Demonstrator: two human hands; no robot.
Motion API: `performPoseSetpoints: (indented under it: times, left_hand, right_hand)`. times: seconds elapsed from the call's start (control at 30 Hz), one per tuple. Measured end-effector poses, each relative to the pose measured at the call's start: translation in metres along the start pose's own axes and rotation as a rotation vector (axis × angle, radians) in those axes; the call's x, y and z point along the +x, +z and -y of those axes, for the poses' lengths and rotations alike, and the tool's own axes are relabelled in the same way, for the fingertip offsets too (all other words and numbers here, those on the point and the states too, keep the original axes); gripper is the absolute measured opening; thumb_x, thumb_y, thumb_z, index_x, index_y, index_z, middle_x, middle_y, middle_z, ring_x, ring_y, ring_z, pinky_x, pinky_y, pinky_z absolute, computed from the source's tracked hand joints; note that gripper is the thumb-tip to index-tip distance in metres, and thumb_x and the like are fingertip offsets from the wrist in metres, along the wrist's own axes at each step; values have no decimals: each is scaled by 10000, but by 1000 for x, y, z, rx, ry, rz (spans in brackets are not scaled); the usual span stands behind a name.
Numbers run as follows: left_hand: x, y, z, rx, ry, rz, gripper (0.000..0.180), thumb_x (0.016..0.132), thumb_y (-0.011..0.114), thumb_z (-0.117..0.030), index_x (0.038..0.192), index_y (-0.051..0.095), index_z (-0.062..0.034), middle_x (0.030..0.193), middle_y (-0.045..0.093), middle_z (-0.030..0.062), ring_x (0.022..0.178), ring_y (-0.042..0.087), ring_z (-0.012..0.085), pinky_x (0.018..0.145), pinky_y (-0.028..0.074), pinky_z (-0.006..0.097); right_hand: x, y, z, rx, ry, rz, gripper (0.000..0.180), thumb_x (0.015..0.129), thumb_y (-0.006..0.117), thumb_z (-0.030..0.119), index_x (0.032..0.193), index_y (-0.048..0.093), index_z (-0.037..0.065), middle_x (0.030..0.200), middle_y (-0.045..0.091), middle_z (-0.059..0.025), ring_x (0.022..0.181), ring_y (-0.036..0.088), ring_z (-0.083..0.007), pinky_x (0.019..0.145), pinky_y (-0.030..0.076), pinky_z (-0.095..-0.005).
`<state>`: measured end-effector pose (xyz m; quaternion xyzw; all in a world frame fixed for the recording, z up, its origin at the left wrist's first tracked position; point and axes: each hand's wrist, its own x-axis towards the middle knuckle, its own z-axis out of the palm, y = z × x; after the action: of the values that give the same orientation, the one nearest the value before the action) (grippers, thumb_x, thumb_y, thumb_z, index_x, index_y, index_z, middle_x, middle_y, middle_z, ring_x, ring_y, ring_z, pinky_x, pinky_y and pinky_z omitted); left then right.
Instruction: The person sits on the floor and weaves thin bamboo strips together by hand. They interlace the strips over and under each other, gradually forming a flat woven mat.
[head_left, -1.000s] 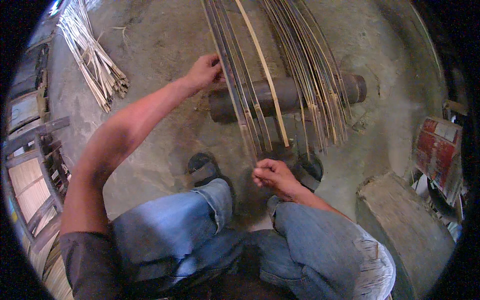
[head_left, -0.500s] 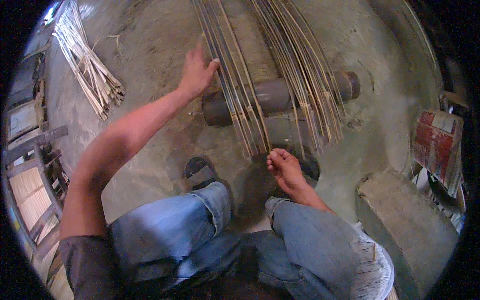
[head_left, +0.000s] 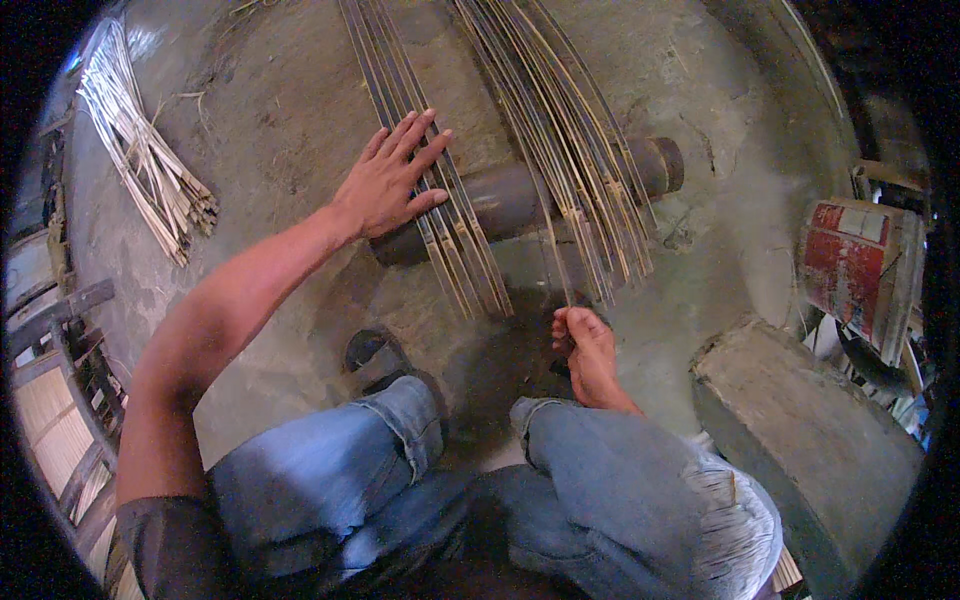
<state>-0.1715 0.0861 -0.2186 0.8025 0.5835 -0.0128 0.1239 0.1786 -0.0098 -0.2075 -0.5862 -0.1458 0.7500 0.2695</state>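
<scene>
Two groups of long, thin bamboo strips lie across a dark cylinder [head_left: 512, 197] on the floor. My left hand [head_left: 385, 187] rests open and palm down on the left group of strips [head_left: 480, 240], its fingers spread over them above the cylinder. Lower down and to the right, my right hand [head_left: 588, 348] is closed in a pinch on the near end of a single bamboo strip [head_left: 558, 262]. That strip runs along the left side of the right group of strips [head_left: 578, 215]. A gap separates the two groups.
A bundle of pale strips [head_left: 150, 165] lies on the floor at far left. On the right are a concrete block [head_left: 800, 420] and a worn red and white container [head_left: 850, 260]. A wooden frame [head_left: 85, 400] stands at the left edge. My sandalled foot [head_left: 375, 360] is near the strips.
My left hand has come down flat onto the left group. My right hand has left that group's rightmost strip and moved right, now gripping a strip beside the right group.
</scene>
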Motion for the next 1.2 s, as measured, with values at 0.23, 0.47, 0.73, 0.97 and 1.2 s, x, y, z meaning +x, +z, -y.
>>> performPoseSetpoints:
  times: [0.23,0.47,0.73,0.97,1.2]
  left_hand:
    - [1,0,1,2,-20,19,736,942,485,-526,1540,201,-204,1614,95,118,1482,119,335,1183,158,514]
    - [3,1,2,3,-6,3,742,929,526,-495,1537,213,-209,1613,109,109,1484,117,319,1182,162,510]
    - [2,-1,-2,56,-37,53,720,943,483,-526,1532,228,-199,1607,127,108,1484,126,298,1181,171,502]
    - [2,-3,-1,49,-24,15,728,937,503,-517,1533,223,-208,1608,127,103,1485,122,299,1178,172,508]
    - [0,0,3,50,-20,15,728,934,516,-500,1536,218,-219,1610,126,104,1484,126,302,1180,172,504]
  right_hand:
    - [3,1,9,86,-83,-181,253,976,584,333,1095,585,110,919,594,16,846,556,-105,733,461,-289]
    - [16,-11,23,183,-228,-214,121,938,631,156,1033,562,130,899,600,19,775,568,-100,672,483,-282]
    - [21,-32,39,80,-173,-228,199,914,674,166,1071,560,123,897,608,5,803,577,-115,668,476,-264]
    - [30,-28,35,-74,-456,-465,236,942,648,295,1017,608,75,865,621,-21,771,596,-128,636,480,-270]
    - [24,-21,28,-5,-345,-416,255,950,626,343,1061,587,117,872,594,10,796,569,-126,650,464,-281]
